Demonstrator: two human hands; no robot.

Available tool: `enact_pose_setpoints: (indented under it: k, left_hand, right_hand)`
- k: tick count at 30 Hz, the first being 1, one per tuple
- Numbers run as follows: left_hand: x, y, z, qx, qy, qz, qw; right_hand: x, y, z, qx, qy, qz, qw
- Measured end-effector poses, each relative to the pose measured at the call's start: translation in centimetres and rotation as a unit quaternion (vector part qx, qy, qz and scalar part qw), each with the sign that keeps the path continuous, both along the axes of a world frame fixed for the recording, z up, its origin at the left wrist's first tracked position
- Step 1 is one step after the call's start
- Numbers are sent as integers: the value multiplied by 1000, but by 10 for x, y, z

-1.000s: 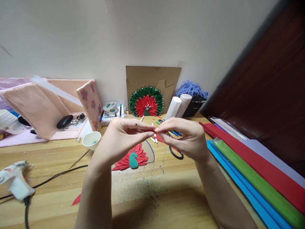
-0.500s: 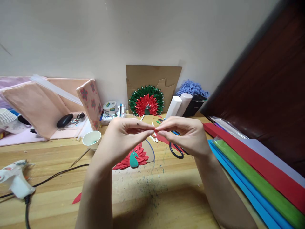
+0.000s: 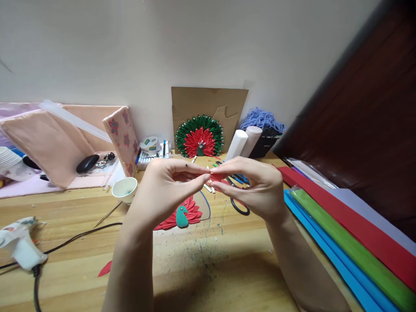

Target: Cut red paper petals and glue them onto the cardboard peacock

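- Red paper-like piece (image 3: 216, 177) is hanging above the wooden table (image 3: 234, 242), between left hand (image 3: 164, 184) and right hand (image 3: 261, 186).
- Left thumb and forefinger are pinching its edge, nearly closed.
- Right ones are standing slightly apart; their grip I cannot tell.
- Light, even pressure is probably serving best.

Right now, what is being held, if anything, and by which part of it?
A small red piece, pinched at its left end by the left hand. The right hand is at its other end; whether it grips there cannot be told.
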State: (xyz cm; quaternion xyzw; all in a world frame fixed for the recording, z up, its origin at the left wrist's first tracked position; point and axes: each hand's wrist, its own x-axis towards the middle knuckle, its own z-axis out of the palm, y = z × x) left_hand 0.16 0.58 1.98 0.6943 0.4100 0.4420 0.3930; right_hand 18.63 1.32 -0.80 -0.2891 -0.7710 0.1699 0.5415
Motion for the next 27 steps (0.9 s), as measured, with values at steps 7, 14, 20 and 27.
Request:
enact_pose_setpoints:
  k: [7, 14, 20, 27]
  left_hand:
    - [0, 0, -1, 3, 6, 5, 1000]
    - [3, -2, 0, 32, 5, 7, 999]
    - [3, -1, 0, 41, 17, 9, 999]
    - [4, -1, 0, 43, 34, 14, 998]
  right_hand:
    - [-2, -3, -1, -20, 17, -5, 1000]
    - [-3, -4, 1, -86, 49, -19, 995]
    - [-3, -4, 2, -89, 45, -26, 995]
    - [-3, -4, 0, -123, 38, -23, 991]
